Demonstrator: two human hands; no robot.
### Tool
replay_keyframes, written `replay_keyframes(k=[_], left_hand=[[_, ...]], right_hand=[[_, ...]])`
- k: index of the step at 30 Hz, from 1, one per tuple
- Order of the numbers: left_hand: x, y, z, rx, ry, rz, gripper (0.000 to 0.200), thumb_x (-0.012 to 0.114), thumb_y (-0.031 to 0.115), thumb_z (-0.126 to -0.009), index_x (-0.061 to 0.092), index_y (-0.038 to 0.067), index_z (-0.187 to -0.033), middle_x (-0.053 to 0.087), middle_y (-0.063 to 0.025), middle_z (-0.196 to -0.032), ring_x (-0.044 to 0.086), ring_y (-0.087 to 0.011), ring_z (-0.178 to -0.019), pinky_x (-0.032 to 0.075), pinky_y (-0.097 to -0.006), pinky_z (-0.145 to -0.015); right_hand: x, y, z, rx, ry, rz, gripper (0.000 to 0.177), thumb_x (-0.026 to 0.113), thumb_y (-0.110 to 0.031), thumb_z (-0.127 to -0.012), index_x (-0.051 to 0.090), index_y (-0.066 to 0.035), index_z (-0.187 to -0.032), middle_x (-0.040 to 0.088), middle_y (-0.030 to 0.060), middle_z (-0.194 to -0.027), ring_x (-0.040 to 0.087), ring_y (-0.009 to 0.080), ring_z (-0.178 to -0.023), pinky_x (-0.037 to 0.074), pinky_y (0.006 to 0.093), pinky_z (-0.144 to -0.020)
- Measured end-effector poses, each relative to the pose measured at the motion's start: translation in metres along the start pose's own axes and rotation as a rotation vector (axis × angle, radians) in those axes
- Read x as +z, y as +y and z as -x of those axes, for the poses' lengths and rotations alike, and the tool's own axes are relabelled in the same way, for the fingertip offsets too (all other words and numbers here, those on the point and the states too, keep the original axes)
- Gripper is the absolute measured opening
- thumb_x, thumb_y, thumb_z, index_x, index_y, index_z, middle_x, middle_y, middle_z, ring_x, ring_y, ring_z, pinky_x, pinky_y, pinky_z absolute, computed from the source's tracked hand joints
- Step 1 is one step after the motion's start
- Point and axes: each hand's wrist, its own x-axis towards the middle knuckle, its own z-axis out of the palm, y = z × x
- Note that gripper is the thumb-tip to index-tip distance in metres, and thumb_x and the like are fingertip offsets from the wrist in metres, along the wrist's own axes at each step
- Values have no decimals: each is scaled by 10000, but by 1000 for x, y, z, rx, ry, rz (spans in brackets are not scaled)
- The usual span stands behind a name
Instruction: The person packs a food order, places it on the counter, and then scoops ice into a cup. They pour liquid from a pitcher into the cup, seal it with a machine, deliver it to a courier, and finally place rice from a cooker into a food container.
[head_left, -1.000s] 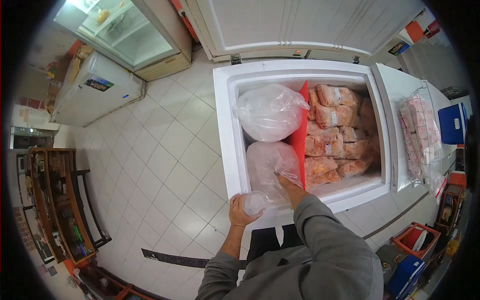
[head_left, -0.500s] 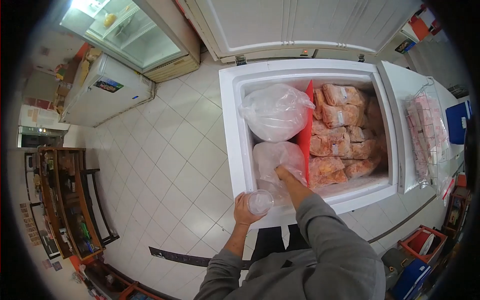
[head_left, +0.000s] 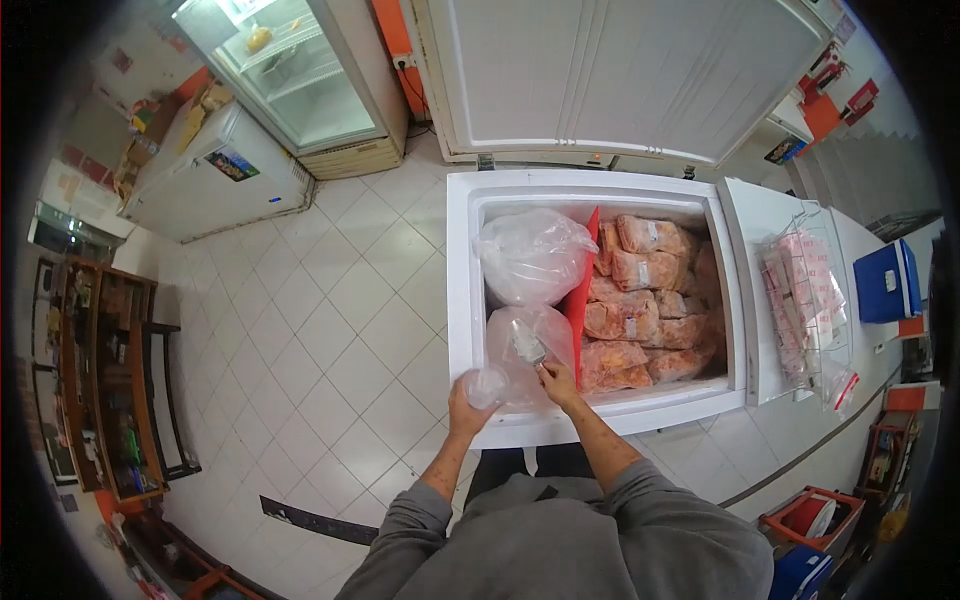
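The left hand (head_left: 462,403) has its fingers curled round a clear plastic cup (head_left: 486,384), thumb on one side and the rest wrapped about the other. The cup is held tilted at the freezer (head_left: 461,270)'s near-left corner, just over the front rim.

The right hand (head_left: 558,383) sits just beside it, past the rim and inside the freezer. Its fingers are bent and drawn together against the near bag (head_left: 508,330), which bulges up just beyond the fingertips. A small greyish thing (head_left: 528,346) stands at those fingertips (a scoop or a twist of the bag's plastic, I cannot tell which). Whether the fingers pinch it or only press the plastic is also not clear.

What the cup holds is too pale and small to make out. The right palm is turned away, and both forearms run into grey sleeves that fill the bottom edge.

The near bag is clear, crumpled plastic with a whitish, frosty filling. It lies in the freezer's left compartment. Beyond it, farther from the fingers, sits a second, fuller bag (head_left: 533,255) of the same kind. To the right of the right hand's fingers a red divider (head_left: 581,285) stands upright. Past it are stacked orange-pink packs (head_left: 640,300), each with a small label.
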Motion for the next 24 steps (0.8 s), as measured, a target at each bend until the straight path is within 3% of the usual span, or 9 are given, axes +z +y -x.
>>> replay_keyframes(k=[5, 9, 10, 11, 14, 17, 19, 22, 24], left_hand=[[-2, 18, -22, -43, 80, 20, 756, 882, 160, -574, 510, 36, -1220, 603, -176, -1144, 583, -347, -1086, 480, -416, -921], [-3, 39, -38, -14, -25, -14, 747, 861, 163, -589, 507, 52, -1237, 595, -169, -1168, 580, -356, -1079, 481, -418, -921], [-2, 42, -42, -15, -22, -7, 747, 861, 163, -589, 507, 52, -1237, 595, -169, -1168, 580, -356, -1079, 481, -418, -921], [2, 45, -46, 13, -99, -3, 734, 857, 160, -587, 520, 59, -1231, 600, -163, -1171, 582, -349, -1084, 481, -416, -923], [17, 50, -60, 17, -270, 53, 713, 845, 150, -591, 537, 68, -1229, 591, -168, -1192, 567, -346, -1110, 472, -413, -941], [14, 70, -72, -21, -370, 92, 694, 832, 160, -600, 549, 75, -1227, 591, -174, -1194, 564, -349, -1117, 470, -410, -947], [11, 73, -72, 104, -391, 34, 677, 849, 207, -589, 581, 63, -1194, 646, -160, -1123, 621, -304, -1067, 506, -382, -901], [5, 76, -76, 52, -463, 118, 687, 855, 204, -601, 578, 61, -1213, 649, -150, -1136, 617, -275, -1088, 494, -367, -920], [2, 76, -75, 17, -467, 166, 688, 857, 197, -605, 578, 60, -1218, 651, -142, -1141, 618, -261, -1087, 489, -361, -928]], right_hand=[[-30, -52, 49, 148, -70, -202, 323, 576, -260, -950, 562, -48, -707, 512, -8, -617, 465, 74, -506, 373, 254, -458], [-85, -86, 60, -73, -205, 40, 293, 563, -286, -951, 677, -25, -886, 599, -4, -699, 532, 89, -602, 442, 274, -554], [-98, -100, 57, -58, -271, 106, 284, 568, -279, -936, 686, -26, -988, 663, 57, -760, 582, 165, -639, 473, 320, -609], [-107, -112, 53, -58, -269, 115, 284, 568, -279, -936, 686, -26, -988, 663, 57, -760, 582, 165, -639, 473, 320, -609], [-120, -143, 41, -263, -422, 478, 254, 597, -230, -879, 671, -6, -973, 649, 229, -816, 601, 339, -681, 482, 403, -666], [-125, -140, 40, -208, -393, 465, 259, 592, -235, -877, 682, -4, -952, 660, 238, -844, 645, 387, -808, 485, 462, -751], [-129, -128, 39, -211, -404, 441, 258, 601, -239, -873, 682, -3, -944, 660, 233, -829, 644, 369, -781, 485, 450, -733], [-141, -113, 37, -223, -419, 394, 259, 620, -245, -864, 680, -1, -929, 659, 223, -799, 642, 333, -727, 486, 426, -698], [-148, -108, 34, -291, -420, 403, 240, 621, -212, -900, 670, 5, -989, 682, 181, -845, 631, 229, -739, 487, 371, -708]])
